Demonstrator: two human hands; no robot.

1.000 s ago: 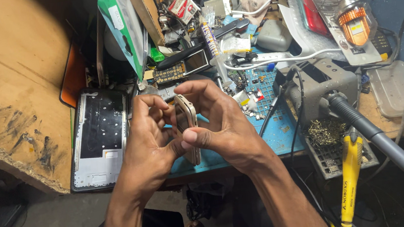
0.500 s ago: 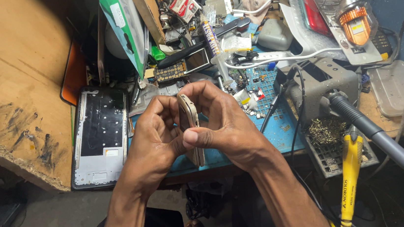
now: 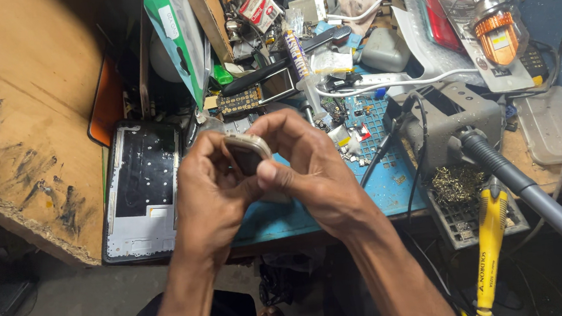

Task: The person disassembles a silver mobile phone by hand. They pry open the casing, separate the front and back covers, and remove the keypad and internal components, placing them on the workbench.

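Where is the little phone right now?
In the head view, the small phone sits mid-frame, pinched between the left hand and right hand, above the blue mat.

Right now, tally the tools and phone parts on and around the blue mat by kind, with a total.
Phone held edge-up in both hands, left hand and right hand: 1, the small phone
Open device back panel: 1
Keypad circuit board: 1
Yellow-handled soldering iron: 1
Grey soldering station: 1
Blue mat: 1
Total: 6
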